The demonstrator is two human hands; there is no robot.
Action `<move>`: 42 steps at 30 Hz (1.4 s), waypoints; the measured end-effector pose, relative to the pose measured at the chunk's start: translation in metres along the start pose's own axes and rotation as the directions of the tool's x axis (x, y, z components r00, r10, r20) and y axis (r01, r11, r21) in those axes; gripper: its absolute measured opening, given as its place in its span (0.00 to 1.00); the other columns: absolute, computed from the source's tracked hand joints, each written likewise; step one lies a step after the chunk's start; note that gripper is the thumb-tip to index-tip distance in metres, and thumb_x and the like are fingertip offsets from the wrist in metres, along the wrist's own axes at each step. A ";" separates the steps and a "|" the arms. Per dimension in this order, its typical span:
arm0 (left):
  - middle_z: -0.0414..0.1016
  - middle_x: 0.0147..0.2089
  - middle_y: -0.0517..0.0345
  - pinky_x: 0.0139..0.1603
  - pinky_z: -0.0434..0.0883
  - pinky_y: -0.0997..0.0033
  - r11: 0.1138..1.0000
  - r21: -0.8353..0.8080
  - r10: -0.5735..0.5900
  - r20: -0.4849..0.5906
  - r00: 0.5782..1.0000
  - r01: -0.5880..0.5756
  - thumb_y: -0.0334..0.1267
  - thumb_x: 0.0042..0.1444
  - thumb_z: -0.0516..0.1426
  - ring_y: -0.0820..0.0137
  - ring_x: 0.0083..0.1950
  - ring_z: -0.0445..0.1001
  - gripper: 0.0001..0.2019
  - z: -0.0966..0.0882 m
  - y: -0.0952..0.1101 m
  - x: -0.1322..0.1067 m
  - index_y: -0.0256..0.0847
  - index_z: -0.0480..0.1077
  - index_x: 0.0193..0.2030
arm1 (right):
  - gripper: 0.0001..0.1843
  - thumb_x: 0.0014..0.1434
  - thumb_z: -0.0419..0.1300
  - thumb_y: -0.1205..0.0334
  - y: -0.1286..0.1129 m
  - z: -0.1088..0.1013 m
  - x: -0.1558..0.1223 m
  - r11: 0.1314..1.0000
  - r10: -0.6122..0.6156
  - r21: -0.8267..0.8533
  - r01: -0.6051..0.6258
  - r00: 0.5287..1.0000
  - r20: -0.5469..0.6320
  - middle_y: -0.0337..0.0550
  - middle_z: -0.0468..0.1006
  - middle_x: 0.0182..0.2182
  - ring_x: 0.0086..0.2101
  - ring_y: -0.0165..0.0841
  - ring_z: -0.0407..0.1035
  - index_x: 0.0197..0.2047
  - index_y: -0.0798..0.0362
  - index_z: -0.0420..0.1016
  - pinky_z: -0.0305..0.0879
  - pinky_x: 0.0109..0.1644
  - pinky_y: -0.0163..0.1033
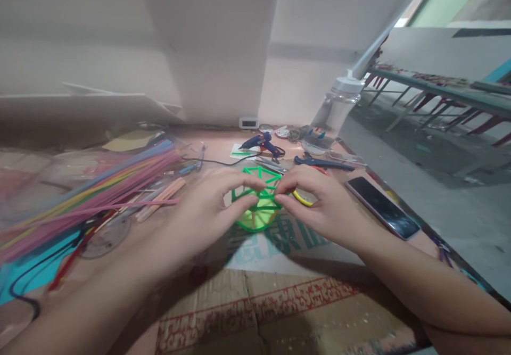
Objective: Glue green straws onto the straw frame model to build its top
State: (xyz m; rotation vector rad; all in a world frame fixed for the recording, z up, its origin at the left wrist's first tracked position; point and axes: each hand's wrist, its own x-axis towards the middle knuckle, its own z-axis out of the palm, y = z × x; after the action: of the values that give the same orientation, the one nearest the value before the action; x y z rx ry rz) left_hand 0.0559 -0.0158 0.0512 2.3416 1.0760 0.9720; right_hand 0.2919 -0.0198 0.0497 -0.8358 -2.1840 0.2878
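Note:
A small round openwork frame of green strips (255,226), with a yellow-green bottom, is between my hands at the middle of the table. The thumb and fingers of my left hand (227,198) pinch its left and near upper side. From the right, my right hand (313,203) pinches the frame's right edge, fingertips close to those of the left. Fingers cover part of the frame, and any small piece between them cannot be made out. Beside my right fingers, a yellow curved handle (302,199) shows, partly hidden.
Behind the frame lies a blue glue gun (257,142) with a cord. A blue-handled tool (323,162), a phone (383,206) and a clear water bottle (329,113) are at right. Bundled coloured sticks (99,184) fill the left. Printed cardboard (247,312) covers the front.

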 end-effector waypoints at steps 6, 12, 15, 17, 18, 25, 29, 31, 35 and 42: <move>0.74 0.62 0.50 0.67 0.64 0.49 0.970 0.191 0.130 0.107 0.986 -0.149 0.43 0.69 0.54 0.57 0.66 0.68 0.12 -0.006 -0.018 0.004 0.45 0.80 0.43 | 0.03 0.65 0.62 0.67 0.003 -0.001 -0.001 0.999 0.026 -0.029 -0.024 0.997 0.066 0.42 0.79 0.34 0.38 0.33 0.73 0.37 0.53 0.75 0.67 0.44 0.39; 0.67 0.71 0.51 0.72 0.60 0.44 0.975 0.178 0.090 0.230 0.969 -0.132 0.42 0.66 0.55 0.54 0.73 0.62 0.12 0.001 -0.021 0.006 0.45 0.81 0.38 | 0.03 0.65 0.63 0.66 0.005 0.002 -0.001 0.999 0.045 -0.028 -0.043 0.996 0.076 0.42 0.79 0.34 0.37 0.33 0.73 0.37 0.53 0.75 0.67 0.43 0.38; 0.65 0.72 0.53 0.72 0.59 0.42 0.977 0.176 0.065 0.280 0.958 -0.118 0.42 0.63 0.57 0.52 0.73 0.61 0.10 -0.004 -0.019 0.006 0.46 0.81 0.39 | 0.03 0.65 0.63 0.67 0.007 0.003 -0.001 0.999 0.045 -0.016 -0.045 0.998 0.052 0.41 0.79 0.33 0.37 0.32 0.73 0.37 0.54 0.75 0.67 0.43 0.37; 0.67 0.72 0.54 0.73 0.58 0.42 0.974 0.185 0.074 0.297 0.952 -0.133 0.42 0.62 0.58 0.52 0.74 0.61 0.09 -0.008 -0.017 0.005 0.47 0.81 0.40 | 0.02 0.65 0.63 0.67 0.007 0.004 -0.002 0.999 0.049 -0.004 -0.048 0.998 0.046 0.42 0.79 0.33 0.37 0.32 0.72 0.37 0.54 0.76 0.67 0.43 0.37; 0.68 0.71 0.54 0.73 0.58 0.42 0.970 0.191 0.090 0.292 0.952 -0.150 0.42 0.62 0.58 0.53 0.73 0.61 0.09 -0.009 -0.016 0.004 0.47 0.81 0.40 | 0.03 0.65 0.63 0.67 0.008 0.005 -0.002 0.999 0.050 0.005 -0.050 0.998 0.047 0.42 0.79 0.33 0.37 0.32 0.72 0.37 0.54 0.76 0.67 0.43 0.37; 0.74 0.64 0.50 0.67 0.65 0.47 0.954 0.239 0.119 0.254 0.960 -0.182 0.41 0.64 0.57 0.54 0.69 0.66 0.11 -0.007 -0.009 0.002 0.45 0.79 0.35 | 0.04 0.66 0.64 0.65 0.012 0.008 -0.001 0.998 0.060 0.013 -0.061 0.997 0.039 0.41 0.78 0.33 0.37 0.33 0.71 0.37 0.52 0.76 0.67 0.44 0.39; 0.72 0.66 0.52 0.68 0.64 0.48 0.960 0.209 0.126 0.274 0.953 -0.187 0.40 0.65 0.56 0.53 0.71 0.64 0.10 -0.011 -0.013 0.002 0.46 0.79 0.36 | 0.03 0.65 0.64 0.65 0.017 0.009 0.000 0.994 0.103 0.023 -0.104 0.994 0.048 0.40 0.78 0.32 0.36 0.32 0.72 0.37 0.52 0.78 0.67 0.42 0.39; 0.71 0.67 0.53 0.69 0.63 0.46 0.966 0.194 0.110 0.296 0.949 -0.173 0.42 0.65 0.56 0.53 0.72 0.63 0.11 -0.014 -0.017 0.003 0.46 0.80 0.37 | 0.03 0.65 0.64 0.65 0.018 0.009 0.000 0.992 0.116 0.046 -0.119 0.992 0.058 0.41 0.79 0.33 0.36 0.32 0.72 0.37 0.51 0.78 0.67 0.42 0.38; 0.68 0.70 0.53 0.72 0.60 0.44 0.971 0.180 0.095 0.321 0.942 -0.159 0.43 0.66 0.55 0.53 0.73 0.61 0.12 -0.016 -0.020 0.004 0.48 0.81 0.39 | 0.05 0.66 0.64 0.64 0.017 0.009 0.000 0.991 0.111 0.064 -0.117 0.990 0.088 0.41 0.79 0.34 0.37 0.33 0.72 0.36 0.51 0.78 0.68 0.43 0.39; 0.66 0.71 0.54 0.72 0.61 0.43 0.976 0.170 0.076 0.329 0.941 -0.138 0.41 0.65 0.56 0.53 0.73 0.62 0.11 -0.016 -0.018 0.003 0.49 0.81 0.40 | 0.04 0.66 0.64 0.64 0.016 0.012 -0.001 0.994 0.084 0.059 -0.087 0.995 0.053 0.40 0.78 0.32 0.35 0.32 0.71 0.37 0.52 0.78 0.66 0.39 0.37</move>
State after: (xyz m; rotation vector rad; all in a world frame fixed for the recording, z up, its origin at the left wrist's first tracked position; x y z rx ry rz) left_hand 0.0362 -0.0010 0.0530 2.6211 0.9536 0.5104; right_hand 0.2917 -0.0077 0.0338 -0.8979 -2.1781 0.4209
